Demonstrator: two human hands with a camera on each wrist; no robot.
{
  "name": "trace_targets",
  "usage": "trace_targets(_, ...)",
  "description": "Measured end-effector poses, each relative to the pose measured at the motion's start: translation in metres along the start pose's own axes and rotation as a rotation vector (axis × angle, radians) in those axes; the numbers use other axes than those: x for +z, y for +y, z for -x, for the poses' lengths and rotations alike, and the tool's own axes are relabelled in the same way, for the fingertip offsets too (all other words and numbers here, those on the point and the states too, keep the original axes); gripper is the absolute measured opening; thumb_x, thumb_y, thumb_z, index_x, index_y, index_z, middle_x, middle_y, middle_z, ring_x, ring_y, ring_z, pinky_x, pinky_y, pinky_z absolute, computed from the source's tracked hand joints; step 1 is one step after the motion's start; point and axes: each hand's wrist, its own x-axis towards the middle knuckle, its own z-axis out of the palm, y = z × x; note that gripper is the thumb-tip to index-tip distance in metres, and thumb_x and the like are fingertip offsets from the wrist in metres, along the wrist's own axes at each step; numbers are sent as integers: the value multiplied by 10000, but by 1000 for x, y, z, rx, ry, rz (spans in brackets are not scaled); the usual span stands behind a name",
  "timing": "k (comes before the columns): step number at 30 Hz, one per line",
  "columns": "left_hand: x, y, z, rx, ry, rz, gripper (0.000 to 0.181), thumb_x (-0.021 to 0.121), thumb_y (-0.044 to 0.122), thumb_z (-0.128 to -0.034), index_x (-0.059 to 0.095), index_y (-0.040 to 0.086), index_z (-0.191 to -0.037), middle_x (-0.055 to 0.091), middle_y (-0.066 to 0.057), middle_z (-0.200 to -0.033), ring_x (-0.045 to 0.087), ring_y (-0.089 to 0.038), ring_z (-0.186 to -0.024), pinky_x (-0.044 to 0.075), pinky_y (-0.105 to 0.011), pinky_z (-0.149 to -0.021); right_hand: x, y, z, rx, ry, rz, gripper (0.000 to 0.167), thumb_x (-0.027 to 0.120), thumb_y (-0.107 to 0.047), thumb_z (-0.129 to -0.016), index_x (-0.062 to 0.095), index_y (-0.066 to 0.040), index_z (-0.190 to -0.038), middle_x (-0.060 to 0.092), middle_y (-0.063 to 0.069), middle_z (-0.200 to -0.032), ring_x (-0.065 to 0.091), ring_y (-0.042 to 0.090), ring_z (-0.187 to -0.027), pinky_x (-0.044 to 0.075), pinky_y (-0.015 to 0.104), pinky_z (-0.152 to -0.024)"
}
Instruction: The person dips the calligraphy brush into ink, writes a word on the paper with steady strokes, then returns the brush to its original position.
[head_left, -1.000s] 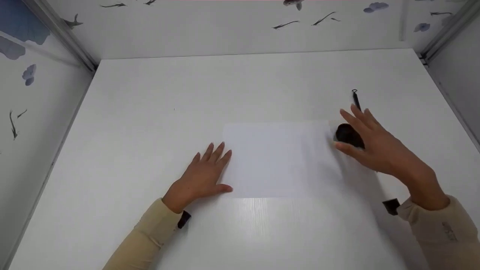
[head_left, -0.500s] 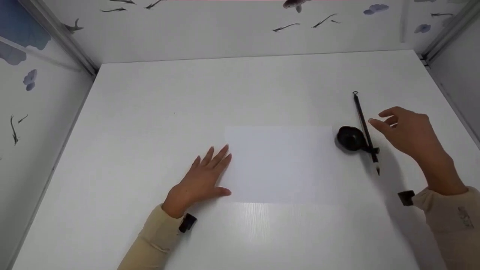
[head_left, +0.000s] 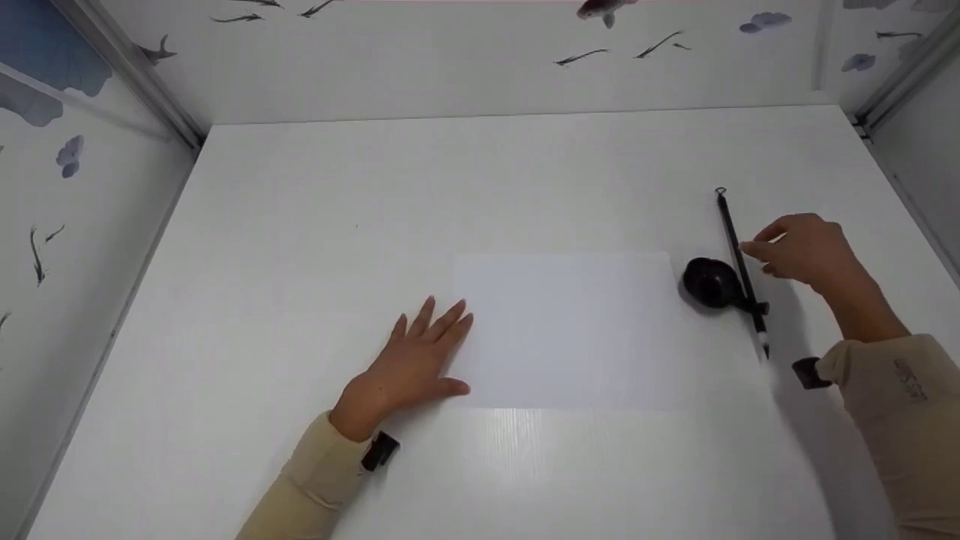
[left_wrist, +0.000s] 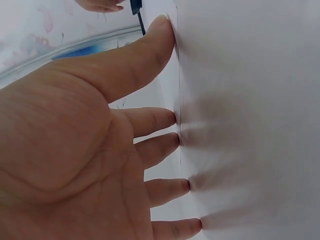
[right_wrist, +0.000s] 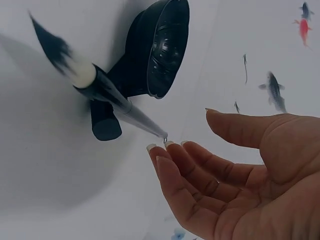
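Observation:
A blank white sheet of paper (head_left: 562,330) lies on the white table. My left hand (head_left: 405,371) rests with spread fingers at the sheet's left edge; in the left wrist view its thumb (left_wrist: 140,65) and fingertips touch down along that edge. To the right stands a small black ink dish (head_left: 709,283) with a stub handle. A black writing brush (head_left: 731,225) leans across that handle, its dark-tipped bristles (right_wrist: 52,45) toward me. My right hand (head_left: 806,251), fingers loosely bent, is right beside the brush's shaft. In the right wrist view thumb and fingers stand apart, with nothing gripped.
White panels with painted fish and lotus leaves (head_left: 765,22) border the table at the back and sides. Black wrist devices (head_left: 381,451) sit at both sleeves. The table (head_left: 315,187) extends left of and behind the paper.
My right hand has moved from over the ink dish to the right of the brush, then in close to its shaft. The left hand has stayed at the paper's left edge.

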Motion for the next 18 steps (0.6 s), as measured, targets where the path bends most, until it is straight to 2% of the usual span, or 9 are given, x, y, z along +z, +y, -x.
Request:
trace_targets(5, 1, 0, 0, 9, 10, 14, 877, 674, 440, -866, 212, 107, -1533, 94, -35, -1597, -19, -359, -1437, 83, -618, -1080, 0, 1, -12, 27, -48, 17, 622, 559, -382, -951, 502, 194, -1181, 680, 187, -830, 674, 217, -684, 507, 409, -632)
trace_targets(11, 2, -1, 1, 10, 10, 11, 883, 671, 448, -864, 206, 113, -1535, 87, -35, -1598, -26, -354, -1438, 74, -620, -1080, 5, 6, -21, 57, -71, -6, 551, 564, -302, -950, 512, 206, -1154, 671, 176, -808, 666, 179, -644, 503, 319, -598)
trace_targets(15, 1, -1, 2, 13, 3, 19, 882, 669, 445, -868, 201, 108, -1535, 78, -36, -1599, -31, -357, -1437, 72, -621, -1079, 9, 7, -24, 77, -77, -64, 553, 590, -291, -940, 504, 211, -1155, 662, 177, -813, 660, 161, -629, 531, 320, -598)
trace_targets(18, 1, -1, 2, 14, -8, 21, 885, 664, 450, -870, 191, 112, -1537, 62, -29, -1600, -40, -350, -1437, 66, -617, -1081, 10, 6, -25, 78, -86, -48, 569, 612, -320, -924, 538, 206, -1128, 657, 152, -790, 651, 155, -624, 517, 313, -595)
